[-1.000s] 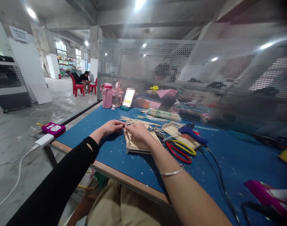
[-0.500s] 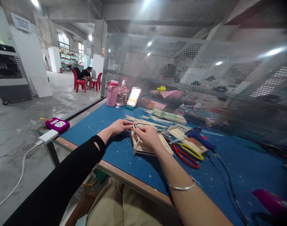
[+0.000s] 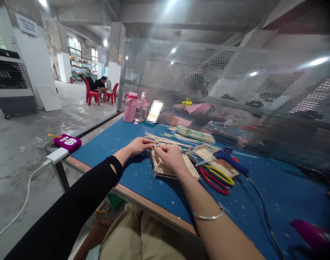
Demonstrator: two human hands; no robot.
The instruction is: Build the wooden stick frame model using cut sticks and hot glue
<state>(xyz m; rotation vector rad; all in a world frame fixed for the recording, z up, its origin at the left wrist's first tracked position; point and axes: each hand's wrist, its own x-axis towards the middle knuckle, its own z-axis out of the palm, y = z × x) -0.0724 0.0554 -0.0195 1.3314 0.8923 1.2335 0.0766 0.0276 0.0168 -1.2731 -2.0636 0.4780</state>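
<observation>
A small tray-like frame built of thin wooden sticks (image 3: 165, 174) rests on the blue tabletop under my hands. Over its far left corner, my left hand (image 3: 139, 146) pinches the end of a short wooden stick (image 3: 155, 145). My right hand (image 3: 170, 157) reaches above the frame, thumb and finger closed on that same stick, covering much of the frame's middle. Whether the stick touches the frame I cannot tell. Loose wooden sticks (image 3: 167, 139) lie just behind.
Right of the frame lie pliers with red and yellow handles (image 3: 215, 180), a blue glue gun (image 3: 230, 159) with its cord and a second wooden frame (image 3: 202, 150). Farther back are bundled sticks (image 3: 194, 134), a pink jug (image 3: 130, 108) and a perforated metal screen (image 3: 159, 68). A purple power strip (image 3: 68, 142) sits at the left corner.
Both hands stay nearly in place, still pinching at the frame's corner. The whole view has shifted very slightly.
</observation>
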